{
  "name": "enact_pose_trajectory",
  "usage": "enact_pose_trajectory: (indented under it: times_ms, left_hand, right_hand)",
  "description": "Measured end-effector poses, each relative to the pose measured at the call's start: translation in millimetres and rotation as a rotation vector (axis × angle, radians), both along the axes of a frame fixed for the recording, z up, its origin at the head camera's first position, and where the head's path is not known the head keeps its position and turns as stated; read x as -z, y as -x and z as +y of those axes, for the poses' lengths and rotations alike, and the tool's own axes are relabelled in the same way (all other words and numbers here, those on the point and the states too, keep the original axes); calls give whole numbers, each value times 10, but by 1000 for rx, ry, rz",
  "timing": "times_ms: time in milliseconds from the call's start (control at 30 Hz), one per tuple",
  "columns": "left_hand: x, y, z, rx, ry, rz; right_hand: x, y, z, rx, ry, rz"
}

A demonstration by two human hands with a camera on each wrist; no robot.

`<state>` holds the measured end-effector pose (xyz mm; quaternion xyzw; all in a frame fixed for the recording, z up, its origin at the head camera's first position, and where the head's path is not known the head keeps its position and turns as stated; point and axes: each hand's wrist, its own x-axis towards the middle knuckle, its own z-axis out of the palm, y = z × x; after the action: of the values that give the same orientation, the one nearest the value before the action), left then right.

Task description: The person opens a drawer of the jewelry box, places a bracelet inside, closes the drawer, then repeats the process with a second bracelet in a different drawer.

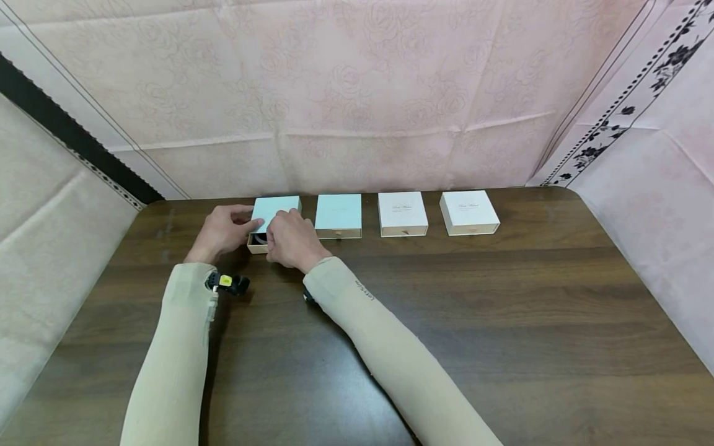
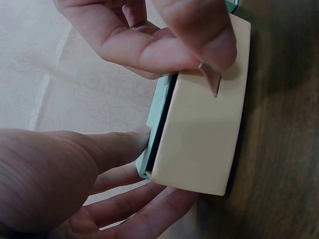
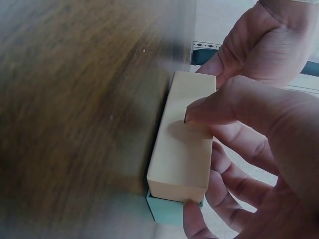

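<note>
The leftmost mint-green box (image 1: 279, 204) has its cream drawer (image 2: 199, 134) pulled partway out toward me. Something dark with a pale curved edge shows inside the drawer in the head view; most of it is hidden by my hands. My left hand (image 1: 223, 232) grips the box's left side, thumb (image 2: 117, 147) at the top front edge and fingers along the side. Between thumb and forefinger, my right hand (image 1: 292, 238) pinches the small ribbon pull tab (image 2: 213, 82) on the drawer front. Its other fingers are curled over the drawer's opening.
To the right stand another mint-green box (image 1: 338, 212) and two white boxes, one nearer (image 1: 403, 209) and one farther right (image 1: 470, 207), all lined up along the back of the brown wooden table (image 1: 446, 347). Pale patterned cloth (image 1: 357, 93) hangs behind the table.
</note>
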<state>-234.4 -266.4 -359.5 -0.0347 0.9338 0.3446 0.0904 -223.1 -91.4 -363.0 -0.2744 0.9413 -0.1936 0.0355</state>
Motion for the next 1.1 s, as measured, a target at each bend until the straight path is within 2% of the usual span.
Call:
enact_pose_trajectory:
  times_ms: [667,1100]
  left_hand:
    - [4,5,-3,7,14,10]
    - [5,-12,-23,31,-13,28]
  right_hand:
    - [-10,-7,-1,-7,-12,6]
    - [-6,-15,6,-20,16,12]
